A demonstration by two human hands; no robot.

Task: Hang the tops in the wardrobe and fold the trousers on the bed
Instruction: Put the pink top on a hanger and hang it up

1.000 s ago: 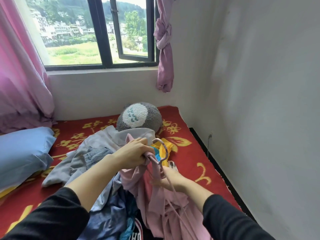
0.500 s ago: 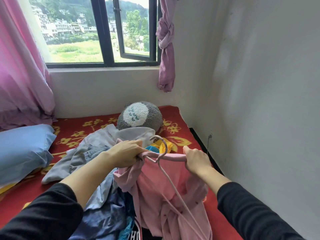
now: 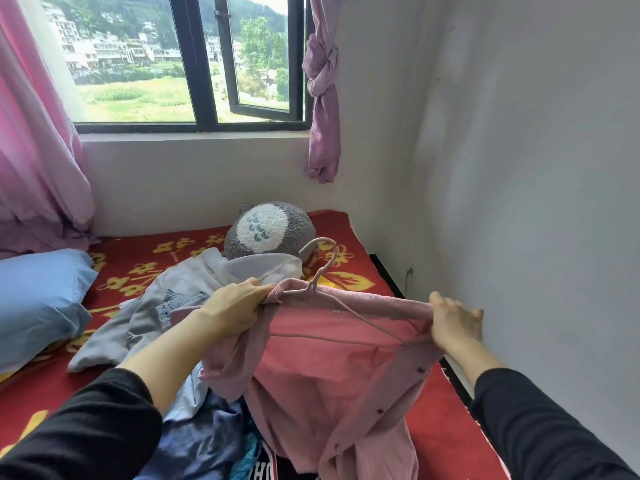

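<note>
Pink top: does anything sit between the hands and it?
Nothing visible. The left hand and right hand grip the pink top at either end of its neckline, the hanger partly inside. The wardrobe is out of view.

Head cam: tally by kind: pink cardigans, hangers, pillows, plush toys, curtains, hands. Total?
pink cardigan: 1
hanger: 1
pillow: 1
plush toy: 1
curtains: 2, left curtain, right curtain
hands: 2, left hand, right hand
Total: 8
</note>
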